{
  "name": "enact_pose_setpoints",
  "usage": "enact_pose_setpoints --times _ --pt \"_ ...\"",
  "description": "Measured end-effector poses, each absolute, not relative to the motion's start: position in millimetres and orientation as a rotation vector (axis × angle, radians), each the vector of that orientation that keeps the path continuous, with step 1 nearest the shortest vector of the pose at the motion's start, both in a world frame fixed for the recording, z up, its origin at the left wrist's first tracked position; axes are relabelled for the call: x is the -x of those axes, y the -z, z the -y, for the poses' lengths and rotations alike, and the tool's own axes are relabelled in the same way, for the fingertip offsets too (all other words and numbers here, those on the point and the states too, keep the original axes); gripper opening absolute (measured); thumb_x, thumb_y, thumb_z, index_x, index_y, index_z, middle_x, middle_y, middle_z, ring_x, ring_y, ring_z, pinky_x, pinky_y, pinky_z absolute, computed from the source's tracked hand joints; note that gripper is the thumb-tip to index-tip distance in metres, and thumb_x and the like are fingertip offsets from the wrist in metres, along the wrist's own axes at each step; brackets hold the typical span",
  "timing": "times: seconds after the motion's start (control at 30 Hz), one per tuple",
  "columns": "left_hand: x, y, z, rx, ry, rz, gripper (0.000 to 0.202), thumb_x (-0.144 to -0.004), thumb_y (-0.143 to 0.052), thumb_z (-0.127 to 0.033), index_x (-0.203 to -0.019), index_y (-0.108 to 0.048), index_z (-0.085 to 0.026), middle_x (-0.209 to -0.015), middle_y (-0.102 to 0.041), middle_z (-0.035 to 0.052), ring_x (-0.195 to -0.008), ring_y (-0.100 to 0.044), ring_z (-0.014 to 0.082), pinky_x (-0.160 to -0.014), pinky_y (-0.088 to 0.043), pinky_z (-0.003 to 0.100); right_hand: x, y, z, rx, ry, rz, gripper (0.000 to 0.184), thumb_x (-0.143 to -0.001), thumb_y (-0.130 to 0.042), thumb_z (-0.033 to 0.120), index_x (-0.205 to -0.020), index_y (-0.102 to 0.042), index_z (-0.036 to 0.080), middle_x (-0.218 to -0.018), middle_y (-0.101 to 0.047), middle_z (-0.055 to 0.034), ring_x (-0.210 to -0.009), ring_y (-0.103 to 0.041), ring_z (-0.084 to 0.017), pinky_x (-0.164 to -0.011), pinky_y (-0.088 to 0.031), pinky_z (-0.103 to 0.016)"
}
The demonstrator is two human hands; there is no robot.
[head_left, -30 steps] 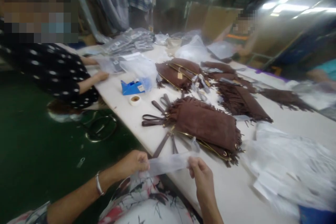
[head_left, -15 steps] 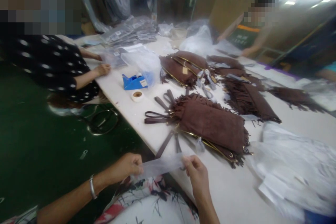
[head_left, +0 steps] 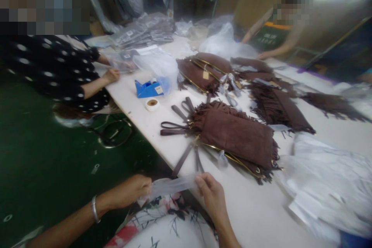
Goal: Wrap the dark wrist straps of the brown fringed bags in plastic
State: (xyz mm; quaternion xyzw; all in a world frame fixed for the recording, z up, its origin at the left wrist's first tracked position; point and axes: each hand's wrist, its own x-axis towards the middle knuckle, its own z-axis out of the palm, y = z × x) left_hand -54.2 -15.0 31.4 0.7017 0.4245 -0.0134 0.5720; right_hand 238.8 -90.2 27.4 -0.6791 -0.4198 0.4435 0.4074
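Observation:
A narrow strip of translucent plastic (head_left: 174,186) is stretched between my two hands, above my lap at the table's near edge. My left hand (head_left: 136,190), below a silver bangle, is closed round its left end. The fingers of my right hand (head_left: 209,192) pinch its right end. Just beyond lies a stack of brown fringed clutch bags (head_left: 236,135) with gold zips; their wrist straps (head_left: 174,126) point left and towards me.
A blue tape dispenser (head_left: 148,88) and a tape roll (head_left: 152,104) sit near the left table edge. White plastic bags (head_left: 328,178) lie at right. More fringed bags (head_left: 279,106) lie behind. Co-workers stand at left (head_left: 52,69) and at the far side (head_left: 269,38).
Both my hands have shifted a little left with the plastic strip, which looks narrower now. The left co-worker's hands have moved slightly, and the far co-worker's arms too.

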Motion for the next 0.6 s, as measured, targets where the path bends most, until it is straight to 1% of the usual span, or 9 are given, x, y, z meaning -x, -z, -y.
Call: enact_pose_setpoints --times 0.07,0.13,0.2,0.23,0.3,0.37,0.47,0.53,0.6 --pt "52.6 -27.6 14.0 -1.701 0.062 -1.026 0.019 -0.081 -0.057 -0.029 -0.067 -0.057 -0.016 -0.067 -0.055 -0.0022 -0.063 -0.049 0.0138 -0.057 -0.033 0.022 -233.0 -28.8 90.4 1.752 -1.133 1.041 0.031 -0.084 -0.058 0.046 -0.069 -0.06 0.019 -0.056 -0.052 0.0039 -0.055 -0.046 -0.013 -0.053 -0.035 -0.022" --pt "42.2 -29.5 14.0 -1.655 0.006 -1.02 0.013 -0.079 -0.06 -0.029 -0.078 -0.062 -0.016 -0.076 -0.062 -0.0002 -0.071 -0.055 0.0162 -0.062 -0.038 0.022 -227.5 -31.2 90.1 1.78 -1.128 1.036 0.03 -0.082 -0.061 0.046 -0.068 -0.06 0.019 -0.058 -0.054 0.0034 -0.056 -0.046 -0.013 -0.053 -0.034 -0.022" --pt "22.9 -35.9 14.3 -1.562 -0.13 -0.98 0.019 -0.079 -0.062 -0.029 -0.094 -0.065 -0.017 -0.092 -0.067 0.0028 -0.085 -0.06 0.0192 -0.073 -0.043 0.025 -222.6 -34.3 89.3 1.793 -1.1 1.063 0.031 -0.081 -0.063 0.045 -0.065 -0.058 0.02 -0.058 -0.054 0.0036 -0.057 -0.046 -0.013 -0.054 -0.034 -0.022" --pt "11.2 -39.3 14.5 -1.511 -0.197 -0.953 0.023 -0.079 -0.063 -0.028 -0.099 -0.065 -0.017 -0.097 -0.068 0.0039 -0.09 -0.06 0.02 -0.078 -0.044 0.027 -220.4 -35.9 88.8 1.799 -1.086 1.083 0.031 -0.08 -0.063 0.045 -0.064 -0.057 0.02 -0.057 -0.054 0.0039 -0.057 -0.046 -0.013 -0.054 -0.034 -0.022" --pt "-12.5 -43.9 15.2 -1.418 -0.289 -0.905 0.027 -0.077 -0.066 -0.027 -0.102 -0.064 -0.016 -0.097 -0.068 0.0049 -0.091 -0.061 0.0202 -0.082 -0.045 0.029 -217.0 -38.7 87.9 1.821 -1.068 1.115 0.032 -0.079 -0.064 0.046 -0.063 -0.055 0.02 -0.056 -0.052 0.0044 -0.057 -0.046 -0.013 -0.054 -0.034 -0.022" --pt "-31.7 -44.1 16.5 -1.357 -0.359 -0.902 0.026 -0.075 -0.07 -0.026 -0.097 -0.064 -0.014 -0.092 -0.069 0.0048 -0.085 -0.061 0.0194 -0.078 -0.046 0.028 -214.9 -40.5 87.1 1.848 -1.06 1.129 0.032 -0.08 -0.064 0.046 -0.063 -0.055 0.02 -0.055 -0.051 0.0045 -0.056 -0.045 -0.013 -0.054 -0.033 -0.022" --pt "-46.1 -39.0 19.8 -1.287 -0.444 -0.944 0.023 -0.076 -0.071 -0.032 -0.085 -0.062 -0.013 -0.078 -0.067 0.003 -0.072 -0.061 0.0169 -0.066 -0.045 0.025 -215.0 -41.1 86.7 1.87 -1.03 1.116 0.035 -0.08 -0.063 0.049 -0.062 -0.054 0.02 -0.055 -0.051 0.0046 -0.055 -0.044 -0.013 -0.053 -0.032 -0.022" --pt "-47.3 -35.6 21.8 -1.228 -0.446 -0.953 0.026 -0.079 -0.068 -0.038 -0.079 -0.06 -0.013 -0.069 -0.065 0.002 -0.062 -0.06 0.0158 -0.059 -0.043 0.024 -217.2 -40.3 87.0 1.845 -1.054 1.08 0.038 -0.083 -0.059 0.051 -0.062 -0.053 0.02 -0.054 -0.052 0.0044 -0.054 -0.045 -0.013 -0.053 -0.033 -0.022" --pt "-45.1 -33.6 22.7 -1.182 -0.423 -0.953 0.03 -0.08 -0.065 -0.042 -0.077 -0.06 -0.013 -0.065 -0.065 0.0024 -0.056 -0.059 0.0158 -0.054 -0.042 0.024 -220.8 -38.9 88.0 1.803 -1.101 1.032 0.042 -0.087 -0.052 0.053 -0.062 -0.052 0.021 -0.053 -0.052 0.0042 -0.052 -0.046 -0.012 -0.052 -0.034 -0.022"
